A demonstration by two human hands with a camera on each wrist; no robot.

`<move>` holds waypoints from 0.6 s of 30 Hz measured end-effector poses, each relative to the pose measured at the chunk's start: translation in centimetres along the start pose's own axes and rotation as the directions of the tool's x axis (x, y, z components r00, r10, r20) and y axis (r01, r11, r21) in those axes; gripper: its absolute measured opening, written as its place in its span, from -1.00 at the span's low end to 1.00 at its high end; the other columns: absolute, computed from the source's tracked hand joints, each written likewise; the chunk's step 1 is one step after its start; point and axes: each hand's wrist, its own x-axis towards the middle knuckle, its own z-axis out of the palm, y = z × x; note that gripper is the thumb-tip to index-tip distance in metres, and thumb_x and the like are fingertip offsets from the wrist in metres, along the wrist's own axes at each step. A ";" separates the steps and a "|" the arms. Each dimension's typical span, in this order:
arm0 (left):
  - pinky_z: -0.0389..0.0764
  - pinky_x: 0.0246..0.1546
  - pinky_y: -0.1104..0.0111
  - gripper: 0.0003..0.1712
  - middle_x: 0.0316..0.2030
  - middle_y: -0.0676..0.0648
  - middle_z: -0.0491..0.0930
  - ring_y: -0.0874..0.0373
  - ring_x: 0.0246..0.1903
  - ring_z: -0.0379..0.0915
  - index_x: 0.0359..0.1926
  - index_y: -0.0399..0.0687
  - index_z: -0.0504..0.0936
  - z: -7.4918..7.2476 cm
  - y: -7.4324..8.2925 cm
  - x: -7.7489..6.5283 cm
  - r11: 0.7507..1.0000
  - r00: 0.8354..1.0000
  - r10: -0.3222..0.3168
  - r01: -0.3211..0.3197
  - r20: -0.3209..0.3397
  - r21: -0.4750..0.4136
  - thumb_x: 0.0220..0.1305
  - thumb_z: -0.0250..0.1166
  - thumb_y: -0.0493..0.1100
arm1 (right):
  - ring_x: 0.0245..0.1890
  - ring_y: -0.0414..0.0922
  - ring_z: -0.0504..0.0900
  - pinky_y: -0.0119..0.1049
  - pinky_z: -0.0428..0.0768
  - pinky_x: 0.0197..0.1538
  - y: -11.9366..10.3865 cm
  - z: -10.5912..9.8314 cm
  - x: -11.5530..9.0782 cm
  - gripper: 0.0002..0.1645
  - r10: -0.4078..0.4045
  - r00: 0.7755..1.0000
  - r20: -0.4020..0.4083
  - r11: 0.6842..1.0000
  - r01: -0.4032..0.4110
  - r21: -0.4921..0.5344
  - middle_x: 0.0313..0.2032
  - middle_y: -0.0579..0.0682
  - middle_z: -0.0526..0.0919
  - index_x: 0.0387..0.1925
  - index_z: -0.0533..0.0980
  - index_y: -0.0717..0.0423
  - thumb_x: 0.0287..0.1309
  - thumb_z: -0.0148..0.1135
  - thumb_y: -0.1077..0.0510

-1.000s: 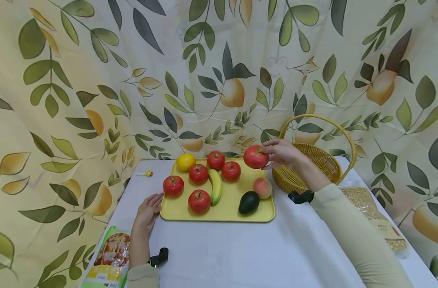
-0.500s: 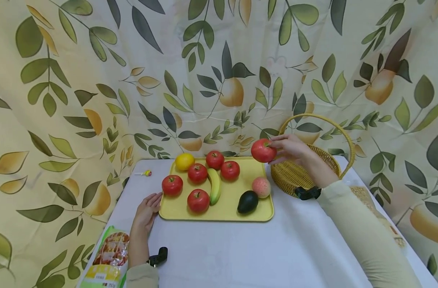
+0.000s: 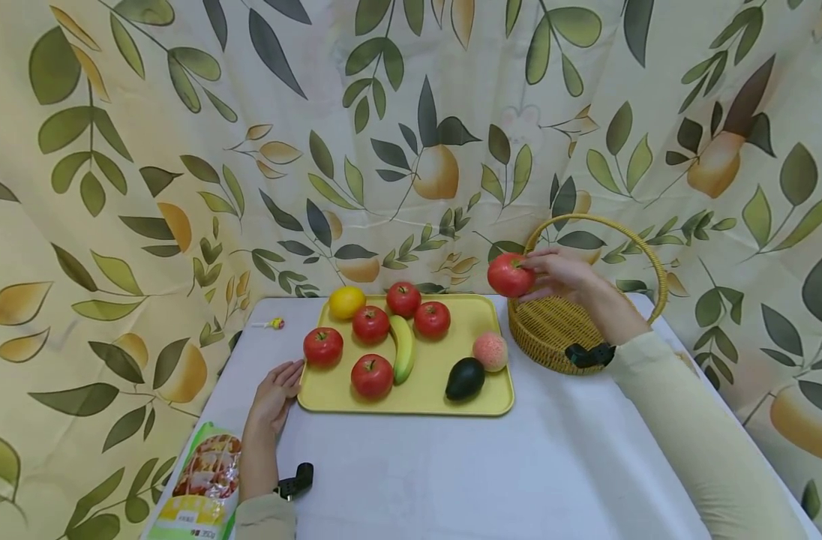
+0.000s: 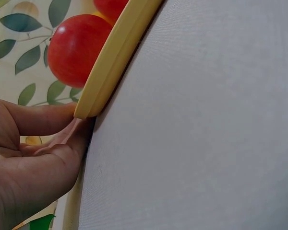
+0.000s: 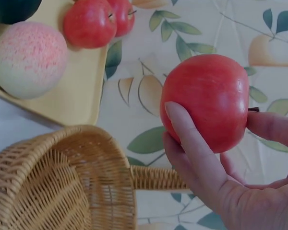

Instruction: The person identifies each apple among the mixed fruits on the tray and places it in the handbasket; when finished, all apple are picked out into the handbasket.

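A red apple (image 3: pixel 511 275) is held by my right hand (image 3: pixel 562 276), up in the air at the near-left side of the wicker basket (image 3: pixel 546 352). In the right wrist view the apple (image 5: pixel 206 100) sits between thumb and fingers, its dark stem by one fingertip. My left hand (image 3: pixel 276 394) rests at the left edge of the yellow tray (image 3: pixel 411 405), fingers nearly straight, fingertips at the rim. The left wrist view has those fingertips against the tray's corner (image 4: pixel 93 103). On the tray lie several apples (image 3: pixel 372 376), a banana (image 3: pixel 403 351), a lemon (image 3: pixel 346 302), an avocado (image 3: pixel 465 379) and a peach (image 3: pixel 490 352).
The basket's tall handle (image 3: pixel 661 281) arches up behind my right forearm. A food bag (image 3: pixel 205 480) lies at the table's left front, and a small lollipop (image 3: pixel 277 324) left of the tray. A leaf-patterned curtain (image 3: pixel 411 135) hangs behind the white-covered table (image 3: pixel 411 480).
My right hand has carried the apple rightward and slightly up, from over the tray's back right corner to beside the basket's opening. The left hand has stayed at the tray edge.
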 end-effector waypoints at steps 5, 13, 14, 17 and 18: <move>0.27 0.50 0.22 -0.15 0.57 -0.31 0.15 -0.11 0.55 0.12 0.64 -0.30 -0.11 0.1 0.0 -0.2 1.000 1.000 0.004 -0.004 0.002 -0.004 0.42 -0.06 -0.63 | -0.02 0.11 0.64 0.17 0.68 0.12 0.1 -0.6 -0.1 -0.62 0.012 0.999 -0.051 1.000 -0.012 0.005 0.16 0.19 0.32 0.19 0.30 0.22 0.49 0.17 0.21; 0.25 0.50 0.21 -0.17 0.57 -0.33 0.13 -0.12 0.56 0.09 0.63 -0.33 -0.12 0.1 0.0 -0.3 1.000 1.000 0.022 -0.022 0.021 0.003 0.43 -0.07 -0.62 | -0.03 0.09 0.64 0.16 0.66 0.15 0.6 -1.8 0.4 -0.59 0.021 0.998 -0.054 1.000 -0.021 0.003 0.20 0.20 0.29 0.26 0.31 0.27 0.52 0.12 0.20; 0.25 0.51 0.21 -0.17 0.57 -0.34 0.13 -0.13 0.56 0.09 0.63 -0.34 -0.13 0.2 0.0 -0.3 1.000 0.999 0.025 -0.025 0.024 0.001 0.43 -0.07 -0.62 | -0.01 0.10 0.63 0.16 0.66 0.14 0.7 -2.0 0.4 -0.61 0.021 0.998 -0.051 1.000 -0.021 0.001 0.22 0.21 0.28 0.24 0.32 0.28 0.53 0.10 0.21; 0.25 0.50 0.20 -0.16 0.57 -0.34 0.14 -0.13 0.56 0.10 0.62 -0.33 -0.11 0.2 0.0 -0.3 1.000 1.000 0.021 -0.021 0.015 -0.001 0.42 -0.06 -0.63 | 0.03 0.17 0.61 0.17 0.67 0.13 0.9 -2.5 0.6 -0.72 0.025 0.998 -0.050 1.000 -0.025 0.000 0.22 0.23 0.27 0.13 0.34 0.27 0.53 0.08 0.22; 0.26 0.50 0.20 -0.16 0.57 -0.34 0.14 -0.14 0.56 0.09 0.63 -0.33 -0.11 0.2 0.0 -0.3 1.000 1.000 0.019 -0.019 0.013 0.002 0.42 -0.06 -0.63 | 0.03 0.20 0.60 0.17 0.68 0.12 1.0 -2.7 0.7 -0.75 0.027 0.998 -0.050 1.000 -0.027 0.001 0.21 0.24 0.27 0.10 0.34 0.26 0.53 0.07 0.23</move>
